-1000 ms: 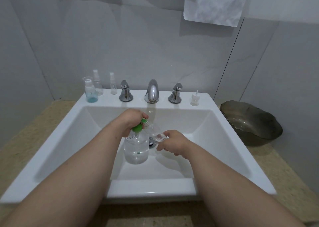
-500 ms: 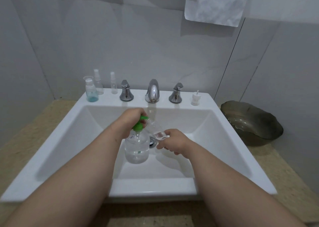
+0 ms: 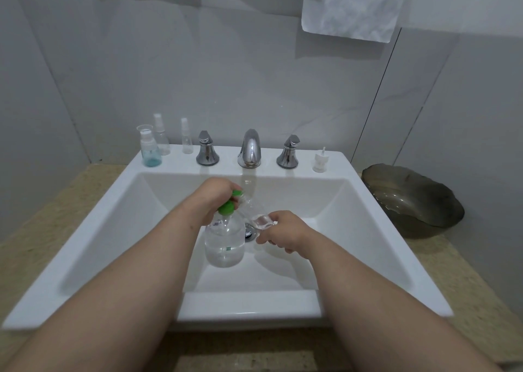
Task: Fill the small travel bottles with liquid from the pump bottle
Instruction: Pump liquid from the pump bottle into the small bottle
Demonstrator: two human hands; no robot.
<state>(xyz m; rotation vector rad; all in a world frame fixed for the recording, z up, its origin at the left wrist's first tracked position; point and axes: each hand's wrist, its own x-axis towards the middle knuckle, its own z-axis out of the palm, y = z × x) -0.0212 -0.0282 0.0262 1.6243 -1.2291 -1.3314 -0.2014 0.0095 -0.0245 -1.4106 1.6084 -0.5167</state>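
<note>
A clear pump bottle (image 3: 224,242) with a green pump head stands inside the white sink (image 3: 368,210), about a third full of clear liquid. My left hand (image 3: 218,194) grips its green pump from above. My right hand (image 3: 283,231) holds a small clear travel bottle (image 3: 261,221) tilted toward the pump's spout, just over the drain. Three more small bottles stand on the sink's back left ledge: one with blue liquid (image 3: 148,148) and two clear spray bottles (image 3: 161,135) (image 3: 186,136). A small white pump cap (image 3: 320,162) sits on the back right ledge.
A chrome faucet (image 3: 249,148) with two handles (image 3: 207,152) (image 3: 288,152) stands at the sink's back. A dark glass bowl (image 3: 411,201) rests on the beige counter (image 3: 51,218) to the right. White towels (image 3: 351,6) hang on the wall above.
My left hand has shifted slightly on the green pump head. My right hand and the small bottle stay in nearly the same place.
</note>
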